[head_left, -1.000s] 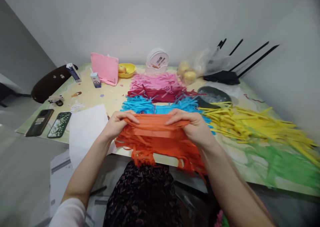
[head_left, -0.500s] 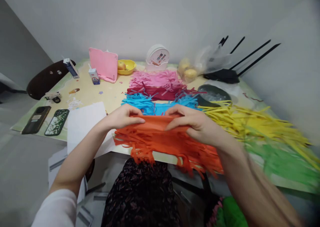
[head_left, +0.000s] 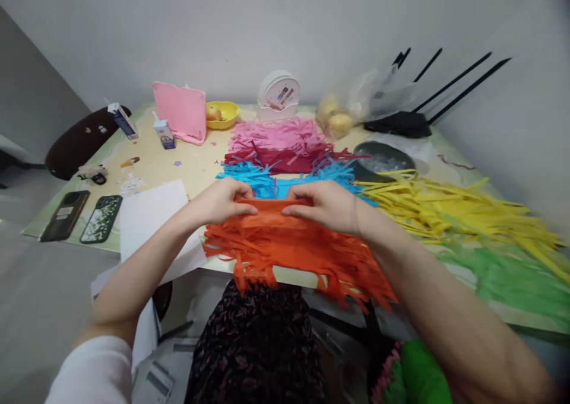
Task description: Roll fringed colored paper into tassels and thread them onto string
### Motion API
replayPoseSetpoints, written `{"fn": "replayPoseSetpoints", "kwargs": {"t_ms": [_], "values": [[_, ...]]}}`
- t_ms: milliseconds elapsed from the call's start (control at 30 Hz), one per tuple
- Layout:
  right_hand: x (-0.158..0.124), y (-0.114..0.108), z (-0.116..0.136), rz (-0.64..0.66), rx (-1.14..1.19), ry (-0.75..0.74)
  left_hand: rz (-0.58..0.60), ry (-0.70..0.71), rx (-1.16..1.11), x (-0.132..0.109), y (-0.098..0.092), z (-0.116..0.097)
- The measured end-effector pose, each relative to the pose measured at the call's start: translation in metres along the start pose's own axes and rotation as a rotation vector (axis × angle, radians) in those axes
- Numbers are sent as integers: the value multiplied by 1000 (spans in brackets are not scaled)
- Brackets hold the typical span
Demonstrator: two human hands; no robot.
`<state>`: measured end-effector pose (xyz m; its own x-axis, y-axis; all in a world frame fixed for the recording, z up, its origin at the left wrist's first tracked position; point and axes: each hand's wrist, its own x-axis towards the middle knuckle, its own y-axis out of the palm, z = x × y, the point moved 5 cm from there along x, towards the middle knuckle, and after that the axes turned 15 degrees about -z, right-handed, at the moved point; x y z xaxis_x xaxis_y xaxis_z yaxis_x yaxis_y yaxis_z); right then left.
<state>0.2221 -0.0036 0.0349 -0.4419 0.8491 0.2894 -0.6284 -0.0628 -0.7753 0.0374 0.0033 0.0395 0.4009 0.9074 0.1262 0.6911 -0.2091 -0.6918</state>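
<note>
An orange fringed sheet [head_left: 294, 250], which looks like tissue or crepe paper, lies at the table's front edge with strips hanging over it. My left hand [head_left: 229, 201] pinches the left part of its far edge, thumb on top. My right hand [head_left: 320, 205] pinches the same edge further right, thumb pointing left. Between the thumbs the edge forms a narrow folded band. Just beyond my hands lies a blue fringed sheet [head_left: 285, 187], then a dark red one [head_left: 287, 164] and a pink one [head_left: 276, 136].
Yellow fringed strips [head_left: 467, 211] and a green sheet [head_left: 516, 282] cover the right side. White paper [head_left: 154, 214] and two phones [head_left: 101, 219] lie left. Behind stand a pink tablet case [head_left: 180, 112], a yellow bowl [head_left: 229, 114], a milk carton [head_left: 164, 134] and a black router [head_left: 401, 125].
My right hand has come slightly left and its fingers have closed on the orange edge. My left hand keeps its pinch. The view has shifted a little.
</note>
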Motion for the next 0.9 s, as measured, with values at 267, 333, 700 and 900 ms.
{"fn": "replayPoseSetpoints", "kwargs": {"t_ms": [267, 333, 700, 900], "values": [[-10, -6, 1, -12, 65, 61, 61, 5, -59, -1, 3, 2], [-14, -2, -3, -16, 105, 85, 79, 3, -77, -1, 6, 4], [-35, 3, -14, -70, 272, 249, 79, 46, -123, -6, 12, 5], [-51, 8, -15, -270, 486, 296, -64, -95, -426, -24, 26, 19]]}}
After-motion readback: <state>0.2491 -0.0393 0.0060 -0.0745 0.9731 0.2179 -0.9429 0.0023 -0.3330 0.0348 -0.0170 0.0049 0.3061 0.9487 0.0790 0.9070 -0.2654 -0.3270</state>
